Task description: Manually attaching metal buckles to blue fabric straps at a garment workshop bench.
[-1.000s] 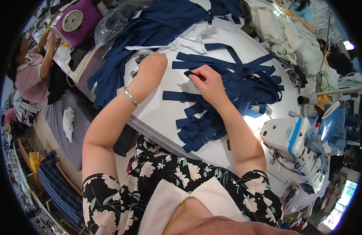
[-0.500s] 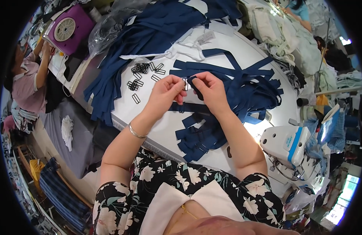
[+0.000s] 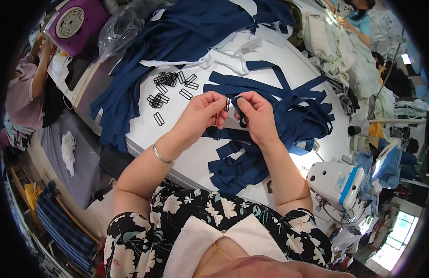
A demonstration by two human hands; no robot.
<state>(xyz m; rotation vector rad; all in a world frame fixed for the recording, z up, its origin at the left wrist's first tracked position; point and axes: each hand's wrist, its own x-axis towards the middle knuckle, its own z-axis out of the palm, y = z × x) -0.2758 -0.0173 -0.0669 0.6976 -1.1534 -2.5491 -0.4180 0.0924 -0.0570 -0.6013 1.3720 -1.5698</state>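
Note:
Over the white table, my left hand pinches a small black strap slider between thumb and fingers. Close beside it, my right hand is closed on the end of a navy strap. Slider and strap end are nearly together; whether the strap passes through the slider I cannot tell. Several loose black sliders lie in a cluster to the left of my hands, with a single one nearer me. A tangle of navy straps lies to the right, and a smaller bundle with sliders sits below my hands.
A long heap of navy strips covers the far left of the table, with a white cloth tie beside it. At the right stands a white sewing machine. A purple appliance and a co-worker are at the left.
Both hands have shifted slightly right in the picture, and the strap end has turned between my right fingers. The whole view has also moved a little.

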